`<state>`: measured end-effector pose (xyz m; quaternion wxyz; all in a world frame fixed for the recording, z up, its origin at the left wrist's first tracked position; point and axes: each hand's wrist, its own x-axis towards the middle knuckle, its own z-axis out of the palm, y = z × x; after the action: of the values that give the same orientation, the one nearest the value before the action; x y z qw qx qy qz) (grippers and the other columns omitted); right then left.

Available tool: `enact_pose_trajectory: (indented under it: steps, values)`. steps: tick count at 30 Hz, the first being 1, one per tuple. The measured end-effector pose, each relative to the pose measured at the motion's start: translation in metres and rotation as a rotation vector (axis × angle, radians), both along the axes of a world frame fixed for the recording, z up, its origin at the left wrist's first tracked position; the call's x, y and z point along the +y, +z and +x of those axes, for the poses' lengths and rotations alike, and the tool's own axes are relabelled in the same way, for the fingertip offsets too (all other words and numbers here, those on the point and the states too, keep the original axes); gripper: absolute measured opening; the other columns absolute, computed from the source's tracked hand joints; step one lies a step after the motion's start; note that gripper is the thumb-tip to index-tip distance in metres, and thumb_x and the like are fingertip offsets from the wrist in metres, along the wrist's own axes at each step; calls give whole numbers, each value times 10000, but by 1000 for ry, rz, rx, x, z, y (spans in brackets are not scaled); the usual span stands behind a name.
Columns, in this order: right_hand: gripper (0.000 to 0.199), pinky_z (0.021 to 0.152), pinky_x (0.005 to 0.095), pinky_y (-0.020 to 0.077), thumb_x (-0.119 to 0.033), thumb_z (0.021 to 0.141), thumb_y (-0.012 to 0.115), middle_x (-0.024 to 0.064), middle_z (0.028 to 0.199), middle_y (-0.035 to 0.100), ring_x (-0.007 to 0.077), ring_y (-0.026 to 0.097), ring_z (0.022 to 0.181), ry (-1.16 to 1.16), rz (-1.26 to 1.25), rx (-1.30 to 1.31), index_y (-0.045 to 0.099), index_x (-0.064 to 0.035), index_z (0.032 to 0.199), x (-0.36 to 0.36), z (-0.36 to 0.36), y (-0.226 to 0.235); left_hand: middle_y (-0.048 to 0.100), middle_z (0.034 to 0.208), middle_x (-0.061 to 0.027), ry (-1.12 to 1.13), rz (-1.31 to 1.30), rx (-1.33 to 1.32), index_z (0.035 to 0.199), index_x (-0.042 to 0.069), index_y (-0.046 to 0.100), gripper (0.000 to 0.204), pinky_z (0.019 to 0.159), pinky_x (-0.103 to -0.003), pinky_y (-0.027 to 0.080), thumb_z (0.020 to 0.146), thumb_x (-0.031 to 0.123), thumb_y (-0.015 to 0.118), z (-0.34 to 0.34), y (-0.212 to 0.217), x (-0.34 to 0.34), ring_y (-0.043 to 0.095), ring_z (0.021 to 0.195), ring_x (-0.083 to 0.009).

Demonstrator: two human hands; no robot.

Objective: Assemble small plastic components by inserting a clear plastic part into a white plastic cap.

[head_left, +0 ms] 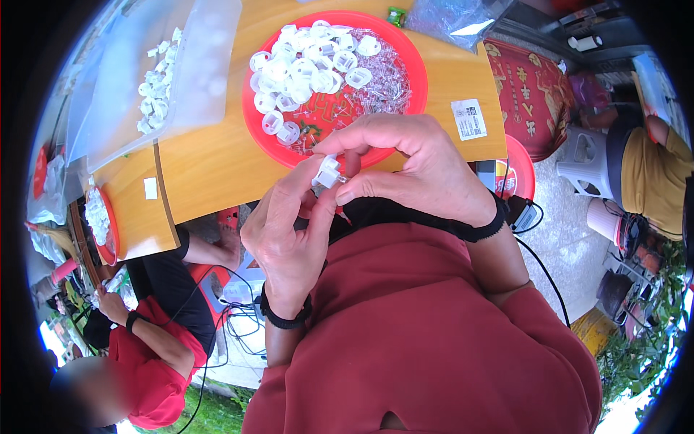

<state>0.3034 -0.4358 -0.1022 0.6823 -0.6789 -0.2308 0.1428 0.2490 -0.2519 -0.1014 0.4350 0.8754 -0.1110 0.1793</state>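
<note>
Just in front of my body, my left hand (pixel 283 230) pinches a small white plastic part (pixel 328 172) between thumb and fingers. My right hand (pixel 419 170) meets it there, thumb and forefinger closed at the part's lower right side. Something tiny and clear shows at those fingertips, too small to name for certain. Beyond my hands a round red tray (pixel 262 148) lies on the wooden table. It holds a heap of white round plastic parts (pixel 303 69) and, on its right side, many small clear pin-like pieces (pixel 383 79).
A translucent plastic bin (pixel 206 87) with white pieces (pixel 155 94) stands at left on the table (pixel 217 173). A white label (pixel 468 119) lies at right. Black cables (pixel 546 271) hang beside me. A seated person in red (pixel 163 354) works at lower left; another person (pixel 654 173) is at far right.
</note>
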Motion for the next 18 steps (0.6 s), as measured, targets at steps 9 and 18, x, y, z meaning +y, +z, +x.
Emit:
enact_pose_trajectory:
  steps: [9, 18]
  values:
    - [357, 795, 277, 547, -63, 782, 809, 69, 1026, 730, 148, 691, 897, -104, 10, -162, 702, -21, 1119, 3, -6, -6, 682, 782, -83, 3, 117, -92, 1119, 27, 694, 421, 538, -259, 514, 718, -28, 810, 0, -3, 1, 626, 600, -143]
    - [365, 769, 275, 539, -57, 772, 809, 79, 1017, 727, 158, 687, 877, -98, 77, -219, 711, -26, 1123, 5, -5, -12, 701, 834, -88, 57, 46, -71, 1125, 23, 695, 421, 555, -258, 517, 724, -25, 812, -5, -6, -1, 635, 624, -136]
